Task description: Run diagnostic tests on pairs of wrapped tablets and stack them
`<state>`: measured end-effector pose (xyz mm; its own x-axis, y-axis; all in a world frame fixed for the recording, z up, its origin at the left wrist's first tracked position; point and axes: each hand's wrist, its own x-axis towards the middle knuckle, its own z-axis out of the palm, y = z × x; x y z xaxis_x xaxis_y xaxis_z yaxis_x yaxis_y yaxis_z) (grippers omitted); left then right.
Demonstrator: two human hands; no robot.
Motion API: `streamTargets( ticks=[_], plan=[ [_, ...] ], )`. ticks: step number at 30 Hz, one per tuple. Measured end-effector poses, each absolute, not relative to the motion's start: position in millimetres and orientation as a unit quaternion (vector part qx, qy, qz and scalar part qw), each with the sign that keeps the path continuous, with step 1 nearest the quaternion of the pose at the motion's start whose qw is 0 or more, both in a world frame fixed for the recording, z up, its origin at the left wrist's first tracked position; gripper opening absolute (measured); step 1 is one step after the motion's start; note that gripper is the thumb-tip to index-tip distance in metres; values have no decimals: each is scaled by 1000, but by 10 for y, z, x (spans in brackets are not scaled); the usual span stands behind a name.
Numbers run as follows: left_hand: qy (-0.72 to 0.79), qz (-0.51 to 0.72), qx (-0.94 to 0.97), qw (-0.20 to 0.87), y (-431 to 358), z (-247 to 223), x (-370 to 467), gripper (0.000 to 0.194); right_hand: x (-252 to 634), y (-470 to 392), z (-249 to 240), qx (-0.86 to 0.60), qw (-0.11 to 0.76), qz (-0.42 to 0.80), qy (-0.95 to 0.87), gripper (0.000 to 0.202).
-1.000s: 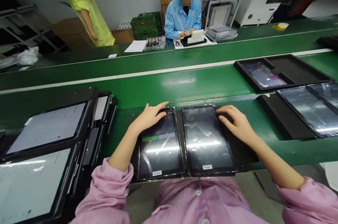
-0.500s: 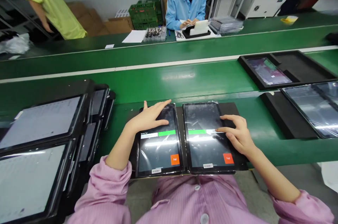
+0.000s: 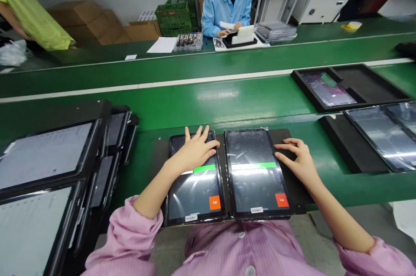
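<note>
A: Where are the two tablets?
B: The left tablet (image 3: 195,196) and the right tablet (image 3: 255,150) lie side by side on a black board (image 3: 281,135), right at the near edge of the green bench (image 3: 221,111). Each one shows a red box (image 3: 214,202) that says "Fail" and some green (image 3: 204,168) across the middle.

A: What is the left hand (image 3: 196,152) doing?
B: It is palm down over the top part of the left tablet. Three fingers fan out toward the far edge of the bench. The thumb and pointer finger aim right, close to each other. This grip is spread out flat. I can't tell how hard it presses.

A: And the right hand (image 3: 300,159)?
B: It comes in from the right with the fingers bent. The tips are at the right tablet's right side, and the thumb is apart from the fingers, so that grip is loose.

A: What else is there?
B: More tablets (image 3: 35,228) are piled to the left by the near edge. A black tray (image 3: 370,83) lies off to the right, farther back. A person in blue (image 3: 211,11) sits at the far edge.
</note>
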<state>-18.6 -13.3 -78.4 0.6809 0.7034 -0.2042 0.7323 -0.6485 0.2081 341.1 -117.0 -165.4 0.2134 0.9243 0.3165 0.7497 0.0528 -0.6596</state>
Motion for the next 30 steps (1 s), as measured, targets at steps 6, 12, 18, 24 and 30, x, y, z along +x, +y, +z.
streamTargets(
  ticks=[6, 12, 18, 24, 30],
  plan=[
    [390, -46, 915, 97, -139, -802, -120, 40, 3412, -1190, -1594, -672, 387, 137, -616, 37],
    [398, -25, 911, 102, -120, -782, -164, 41, 3437, -1170, -1603, -693, 360, 160, -604, 39],
    [403, -35, 910, 86, -122, -777, -129, 42, 3466, -1136, -1560, -697, 336, 177, -608, 39],
    [402, -33, 911, 89, -103, -786, -78, 44, 3468, -1145, -1559, -688, 339, 170, -619, 40],
    [435, 62, 860, 259, 71, -776, -429, 47, 3541, -1083, -1587, -697, 326, 163, -618, 47]
  ],
)
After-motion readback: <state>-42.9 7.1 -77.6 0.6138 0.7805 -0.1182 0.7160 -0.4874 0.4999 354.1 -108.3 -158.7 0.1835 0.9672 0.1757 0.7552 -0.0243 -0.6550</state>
